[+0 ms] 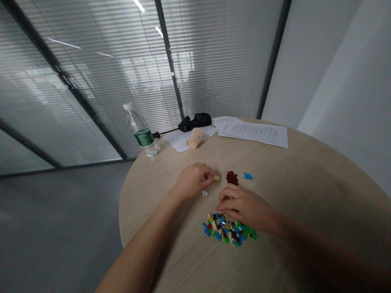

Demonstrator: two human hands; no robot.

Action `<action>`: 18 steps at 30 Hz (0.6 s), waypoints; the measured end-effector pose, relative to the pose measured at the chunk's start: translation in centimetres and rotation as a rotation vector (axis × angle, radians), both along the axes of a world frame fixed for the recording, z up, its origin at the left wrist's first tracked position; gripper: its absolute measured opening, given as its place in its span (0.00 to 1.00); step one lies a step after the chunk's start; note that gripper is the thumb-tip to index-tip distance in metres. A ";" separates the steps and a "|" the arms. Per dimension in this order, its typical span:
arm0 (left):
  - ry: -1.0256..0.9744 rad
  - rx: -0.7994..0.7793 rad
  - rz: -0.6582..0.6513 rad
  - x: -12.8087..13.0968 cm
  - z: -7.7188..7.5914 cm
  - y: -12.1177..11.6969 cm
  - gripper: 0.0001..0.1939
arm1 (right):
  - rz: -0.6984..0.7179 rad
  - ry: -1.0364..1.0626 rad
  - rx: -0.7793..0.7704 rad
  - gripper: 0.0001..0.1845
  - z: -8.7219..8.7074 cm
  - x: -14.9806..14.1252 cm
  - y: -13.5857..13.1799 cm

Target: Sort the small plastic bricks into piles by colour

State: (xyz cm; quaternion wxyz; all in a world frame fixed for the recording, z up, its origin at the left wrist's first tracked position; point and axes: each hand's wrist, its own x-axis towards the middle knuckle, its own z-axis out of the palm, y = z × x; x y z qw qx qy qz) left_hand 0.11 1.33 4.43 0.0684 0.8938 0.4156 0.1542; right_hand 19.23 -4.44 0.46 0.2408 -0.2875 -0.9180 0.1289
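My left hand [197, 179] is closed, thumb and fingertips together beside a few small pale-yellow toy bricks [217, 178]. Whatever lies between those fingertips is too small to make out. A bit of green and red shows by its fingers. Just below it lie a few white bricks [205, 193]. My right hand [240, 205] is curled over the far edge of a mixed heap of small toy bricks [226, 232], blue, brown, green, yellow, red and cream. Its fingertips are pressed together and what they hold, if anything, is hidden. Dark-brown bricks [232, 177] form a cluster beyond it, with blue bricks [248, 176] to the right.
On the round wooden table [305, 183], a clear bottle [143, 134] with a green label stands at the back left. A paper cup [196, 137] lies on its side on a sheet. Behind are a black bundle [197, 121] and printed papers [256, 132]. Glass panels with blinds stand behind.
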 end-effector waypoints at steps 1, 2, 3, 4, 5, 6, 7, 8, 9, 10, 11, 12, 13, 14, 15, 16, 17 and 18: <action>0.001 -0.008 -0.011 0.1 0.0 0.0 0.07 | -0.003 -0.004 -0.001 0.07 0.0 0.0 0.0; 0.002 -0.014 -0.019 0.2 -0.1 -0.1 0.07 | -0.004 -0.008 -0.001 0.06 0.1 -0.1 -0.1; 0.002 -0.020 -0.029 0.2 -0.1 -0.1 0.07 | -0.005 -0.011 0.000 0.06 0.1 -0.1 -0.1; -0.006 -0.030 -0.037 0.3 -0.1 -0.2 0.07 | -0.004 -0.014 0.005 0.06 0.2 -0.1 -0.1; -0.020 -0.046 -0.044 0.4 -0.1 -0.2 0.07 | -0.001 -0.015 0.013 0.07 0.2 -0.1 0.0; -0.039 -0.070 -0.049 0.5 -0.2 -0.3 0.06 | -0.002 -0.016 0.026 0.07 0.3 0.0 0.0; -0.063 -0.102 -0.053 0.6 -0.2 -0.3 0.06 | -0.011 -0.008 0.043 0.07 0.3 0.1 0.2; -0.091 -0.144 -0.059 0.7 -0.2 -0.4 0.06 | -0.030 0.014 0.065 0.07 0.3 0.2 0.3; -0.122 -0.195 -0.070 0.9 -0.3 -0.5 0.07 | -0.060 0.048 0.088 0.07 0.4 0.4 0.4; -0.157 -0.252 -0.085 1.0 -0.4 -0.6 0.08 | -0.098 0.092 0.112 0.06 0.4 0.6 0.6; -0.197 -0.310 -0.104 1.2 -0.5 -0.7 0.10 | -0.142 0.142 0.134 0.06 0.5 0.8 0.7; -0.241 -0.364 -0.126 1.5 -0.6 -0.8 0.11 | -0.184 0.192 0.151 0.05 0.5 1.0 0.8; -0.286 -0.412 -0.148 1.7 -0.7 -0.9 0.13 | -0.219 0.235 0.166 0.05 0.6 1.2 0.9; -0.330 -0.450 -0.164 1.9 -0.7 -0.9 0.14 | -0.245 0.266 0.178 0.05 0.7 1.3 1.0; -0.367 -0.482 -0.169 2.1 -0.8 -1.0 0.15 | -0.263 0.289 0.188 0.05 0.8 1.4 1.0; -0.403 -0.509 -0.167 2.3 -0.9 -1.0 0.15 | -0.277 0.306 0.200 0.05 0.8 1.5 1.0; -0.436 -0.533 -0.162 2.4 -1.0 -1.0 0.15 | -0.285 0.316 0.213 0.05 0.9 1.5 1.0; -0.471 -0.553 -0.156 2.5 -1.1 -0.9 0.14 | -0.290 0.323 0.226 0.05 1.0 1.5 0.9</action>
